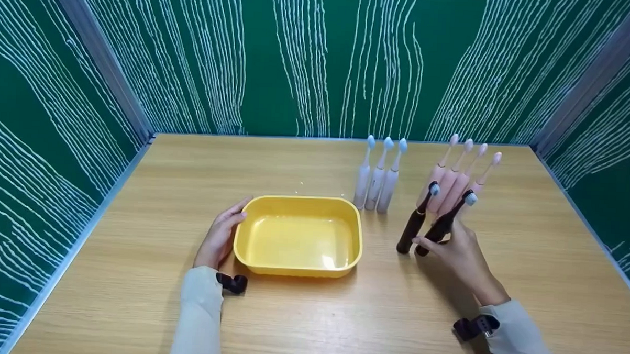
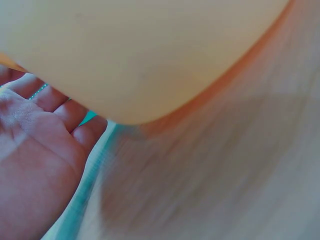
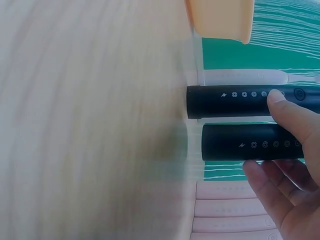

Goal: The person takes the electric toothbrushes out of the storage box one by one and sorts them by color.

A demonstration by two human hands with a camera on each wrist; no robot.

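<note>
A yellow plastic tub sits on the table, and my left hand rests against its left side. In the left wrist view the fingers touch the tub's outer wall, palm facing the camera. My right hand holds the right one of two black electric toothbrushes, which leans right. The thumb touches the left black electric toothbrush, and the other fingers lie at the right one's far side. A narrow gap separates the two handles. Both stand with brush heads up.
Three white electric toothbrushes with light-blue heads stand behind the tub's right corner. Several pink electric toothbrushes stand close together behind the black ones. Small white specks lie behind the tub. Green walls with white lines surround the table.
</note>
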